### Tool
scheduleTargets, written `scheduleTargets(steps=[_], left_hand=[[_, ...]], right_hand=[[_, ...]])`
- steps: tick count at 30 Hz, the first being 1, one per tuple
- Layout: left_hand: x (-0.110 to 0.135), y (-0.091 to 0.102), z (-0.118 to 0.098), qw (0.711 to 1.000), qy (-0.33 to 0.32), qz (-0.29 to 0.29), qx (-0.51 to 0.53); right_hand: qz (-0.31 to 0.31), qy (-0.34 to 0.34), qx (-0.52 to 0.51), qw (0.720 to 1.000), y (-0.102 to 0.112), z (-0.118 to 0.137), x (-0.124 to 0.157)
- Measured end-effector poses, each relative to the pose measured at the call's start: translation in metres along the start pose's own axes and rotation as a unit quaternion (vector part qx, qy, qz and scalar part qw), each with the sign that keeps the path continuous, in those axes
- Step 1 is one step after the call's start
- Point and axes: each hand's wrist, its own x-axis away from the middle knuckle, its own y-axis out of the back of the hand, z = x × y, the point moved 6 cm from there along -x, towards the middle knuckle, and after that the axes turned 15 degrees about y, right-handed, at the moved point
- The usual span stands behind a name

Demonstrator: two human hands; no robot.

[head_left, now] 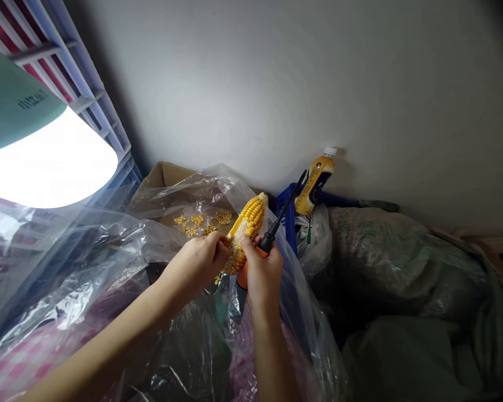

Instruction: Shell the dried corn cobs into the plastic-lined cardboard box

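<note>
Between the two hands, tilted upward, it's the corn cob [252, 216], pale patch showing among yellow kernels! Right hand [265, 273] clasps it, thumb pressed on, screwdriver [267, 243] tucked into the same grip. Left hand [203, 258] curls against the cob; whether it grips, I can't tell. Just beyond the left hand, loose kernels [191, 225] lie scattered!

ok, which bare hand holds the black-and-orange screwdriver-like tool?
The right hand: the tool sits in its grip, thumb on the yellow corn cob. The left hand shows no tool.
</note>
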Motion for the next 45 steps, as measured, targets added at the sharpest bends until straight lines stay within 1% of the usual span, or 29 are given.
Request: scheduleTargets(steps=[2,4,9,11,16,19,24,25,28,30,32,34,38,41,45], left_hand=[[0.002,0.002,-0.002,1.0,-0.02,0.003,0.016],[0.004,0.003,-0.003,0.999,-0.025,0.009,0.021],[0.004,0.001,-0.002,1.0,0.03,-0.009,0.001],[0.001,-0.001,-0.001,0.999,0.034,-0.008,0.003],[0.0,0.002,0.0,1.0,-0.009,-0.014,0.023],[0.004,0.003,-0.003,1.0,-0.018,-0.005,0.011],[0.003,0.002,-0.003,0.998,0.032,-0.024,-0.04],[0.002,0.001,-0.003,0.998,0.033,-0.023,-0.053],[0.0,-0.001,-0.002,0.997,0.006,-0.023,-0.075],[0.001,-0.001,-0.003,0.997,-0.015,-0.022,-0.069],[0.003,0.0,-0.003,0.998,-0.023,-0.018,-0.053],[0.006,0.001,-0.005,0.999,-0.027,-0.014,-0.037],[0.007,0.004,-0.006,0.999,-0.01,-0.027,-0.028],[0.005,0.002,-0.004,0.999,0.002,-0.029,-0.033],[0.004,0.006,-0.003,0.998,-0.031,-0.044,-0.017]], right_hand=[[-0.003,-0.006,-0.004,1.0,0.001,-0.001,-0.001],[0.003,-0.015,-0.011,1.0,0.0,-0.002,0.0],[0.018,-0.005,-0.014,1.0,-0.005,-0.002,0.003],[0.022,0.004,-0.004,1.0,-0.005,-0.001,0.003],[0.001,0.004,0.002,1.0,0.001,0.0,0.0],[0.012,-0.009,-0.012,1.0,-0.001,0.0,0.001],[0.016,-0.007,-0.038,0.999,-0.008,-0.001,0.006],[0.017,-0.003,-0.039,0.999,-0.008,0.0,0.006],[0.005,0.005,-0.031,0.999,-0.005,0.002,0.007],[-0.011,0.007,-0.021,1.0,-0.002,0.004,0.006],[-0.011,0.005,-0.024,1.0,-0.001,0.005,0.005],[-0.005,-0.008,-0.05,0.999,-0.003,0.004,0.005],[-0.013,-0.063,-0.128,0.99,-0.007,-0.002,0.007],[-0.006,-0.079,-0.166,0.983,-0.009,-0.005,0.007],[0.006,-0.091,-0.214,0.973,-0.011,-0.005,0.006]])
